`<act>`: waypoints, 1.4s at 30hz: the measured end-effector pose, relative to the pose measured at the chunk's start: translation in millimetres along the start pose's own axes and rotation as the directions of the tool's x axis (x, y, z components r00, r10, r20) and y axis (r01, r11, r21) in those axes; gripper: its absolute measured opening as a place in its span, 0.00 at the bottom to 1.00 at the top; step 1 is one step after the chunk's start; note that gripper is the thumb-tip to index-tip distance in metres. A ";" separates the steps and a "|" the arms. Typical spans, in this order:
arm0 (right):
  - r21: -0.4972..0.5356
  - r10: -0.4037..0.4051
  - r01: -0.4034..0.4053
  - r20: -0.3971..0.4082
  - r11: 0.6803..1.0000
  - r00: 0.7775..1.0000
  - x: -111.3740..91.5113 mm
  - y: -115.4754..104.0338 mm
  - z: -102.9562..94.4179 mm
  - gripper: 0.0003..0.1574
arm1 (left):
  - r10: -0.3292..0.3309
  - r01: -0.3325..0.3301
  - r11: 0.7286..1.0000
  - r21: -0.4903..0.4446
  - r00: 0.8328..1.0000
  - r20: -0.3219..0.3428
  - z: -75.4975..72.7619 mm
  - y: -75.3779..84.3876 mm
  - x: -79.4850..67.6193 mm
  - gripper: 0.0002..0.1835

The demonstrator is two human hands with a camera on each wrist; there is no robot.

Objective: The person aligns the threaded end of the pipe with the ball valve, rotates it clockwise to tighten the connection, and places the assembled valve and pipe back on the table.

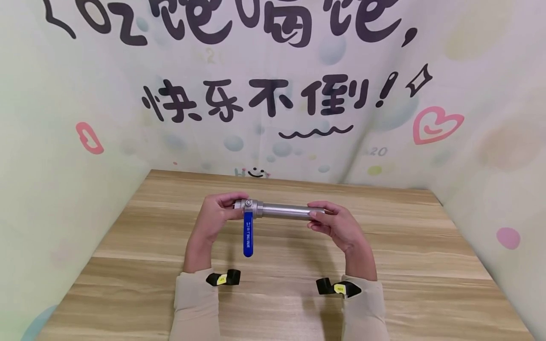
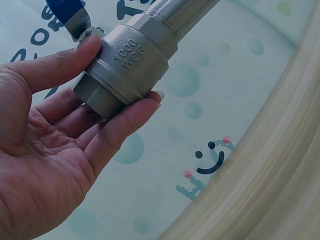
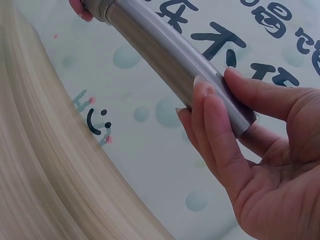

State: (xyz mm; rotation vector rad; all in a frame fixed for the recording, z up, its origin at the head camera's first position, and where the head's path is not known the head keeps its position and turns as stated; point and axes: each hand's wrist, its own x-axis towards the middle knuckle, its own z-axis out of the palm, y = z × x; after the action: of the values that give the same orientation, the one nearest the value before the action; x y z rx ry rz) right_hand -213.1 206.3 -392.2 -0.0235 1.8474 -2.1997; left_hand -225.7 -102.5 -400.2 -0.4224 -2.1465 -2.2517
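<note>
A metal ball valve point(image 1: 252, 207) with a blue lever handle point(image 1: 248, 237) is joined to a straight steel pipe point(image 1: 286, 211). Both hands hold this assembly level above the table, and the lever points toward the person. My left hand point(image 1: 216, 213) grips the valve's free end between thumb and fingers; in the left wrist view the valve body point(image 2: 131, 60) reads "1000 WOG". At the other end, my right hand point(image 1: 339, 222) pinches the pipe near its tip. In the right wrist view the pipe's end point(image 3: 242, 120) lies between the thumb and fingers.
Below the hands spreads a wood-grain table point(image 1: 273, 293). A pale printed cloth backdrop point(image 1: 273, 151) rises behind its far edge and along the sides. Each beige sleeve carries a black wrist mount, one on the left point(image 1: 223, 278) and one on the right point(image 1: 339, 288).
</note>
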 end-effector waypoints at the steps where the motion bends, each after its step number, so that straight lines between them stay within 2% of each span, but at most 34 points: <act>1: -0.007 0.000 0.000 0.002 1.000 1.000 0.0 0.1 0.1 0.28 | -0.002 0.002 1.000 0.000 1.000 0.000 -0.2 0.0 0.0 0.18; 9: -0.036 0.014 -0.013 0.004 0.999 1.000 0.6 1.1 1.1 0.29 | -0.009 0.009 1.000 -0.002 1.000 -0.001 -1.2 -2.8 0.4 0.19; 16: -0.025 0.037 -0.037 -0.025 0.999 0.999 2.6 3.3 -1.1 0.25 | -0.015 0.016 1.000 -0.026 1.000 0.016 1.6 -10.7 4.7 0.18; 23: -0.016 0.084 -0.085 -0.035 0.996 0.996 11.4 17.7 -7.7 0.27 | -0.097 0.097 0.995 0.016 0.995 -0.001 4.7 -25.5 8.5 0.17; 32: -0.011 0.139 -0.139 -0.037 0.990 0.990 27.1 36.4 -10.8 0.28 | -0.196 0.198 0.978 0.073 0.980 -0.029 5.1 -49.3 15.3 0.21; 42: 0.017 0.204 -0.203 -0.108 0.979 0.973 38.0 56.3 -11.0 0.26 | -0.272 0.271 0.951 0.146 0.962 -0.016 3.1 -64.9 22.1 0.22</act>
State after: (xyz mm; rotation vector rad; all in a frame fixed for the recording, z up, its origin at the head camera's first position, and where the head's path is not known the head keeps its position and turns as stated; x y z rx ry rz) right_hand -241.0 200.3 -454.9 0.2806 1.8095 -2.1015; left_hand -258.4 -91.3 -459.5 -0.1347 -2.4889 -2.1934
